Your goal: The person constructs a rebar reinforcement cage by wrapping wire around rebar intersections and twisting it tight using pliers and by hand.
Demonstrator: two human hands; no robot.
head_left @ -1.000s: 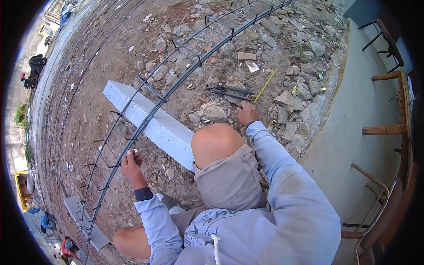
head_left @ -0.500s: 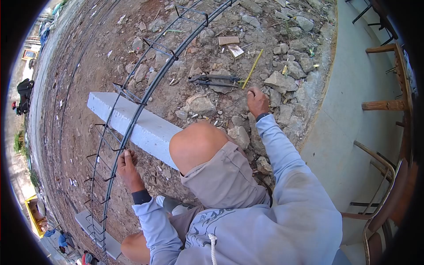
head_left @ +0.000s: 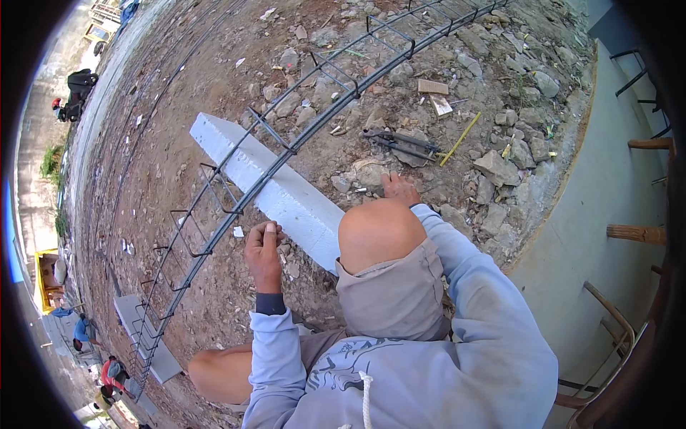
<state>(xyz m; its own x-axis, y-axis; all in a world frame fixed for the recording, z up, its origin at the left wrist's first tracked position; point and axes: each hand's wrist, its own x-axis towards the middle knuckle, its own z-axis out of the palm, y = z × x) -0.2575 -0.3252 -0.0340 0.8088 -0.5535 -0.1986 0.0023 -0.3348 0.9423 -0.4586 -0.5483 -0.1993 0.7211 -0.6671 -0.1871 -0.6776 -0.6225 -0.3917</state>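
Note:
My left hand (head_left: 264, 256) is raised beside the long rebar cage (head_left: 268, 175), with thumb and fingertips pinched together. Whatever may be between them is too small to make out. The cage curves across the view, its dark bars tied with square stirrups, and passes over a pale blue-white block beam (head_left: 293, 200). My right hand (head_left: 400, 189) is just beyond my bent knee, low over the rubble, its visible fingers slightly apart; the knee hides part of it. Nearest to it lie a black long-handled cutter (head_left: 401, 145) and a thin yellow stick (head_left: 459, 139).
Broken concrete chunks (head_left: 496, 169) and two small blocks (head_left: 433, 87) lie ahead. Wooden chair legs (head_left: 636, 234) stand on a smooth floor (head_left: 557, 250) at right. Another grey block (head_left: 146, 336) supports the cage's near end; people (head_left: 114, 375) are at lower left.
My right hand has moved left and closer to my knee, its fingers loosening. My left hand has shifted away from the cage bars. The whole view has turned slightly left.

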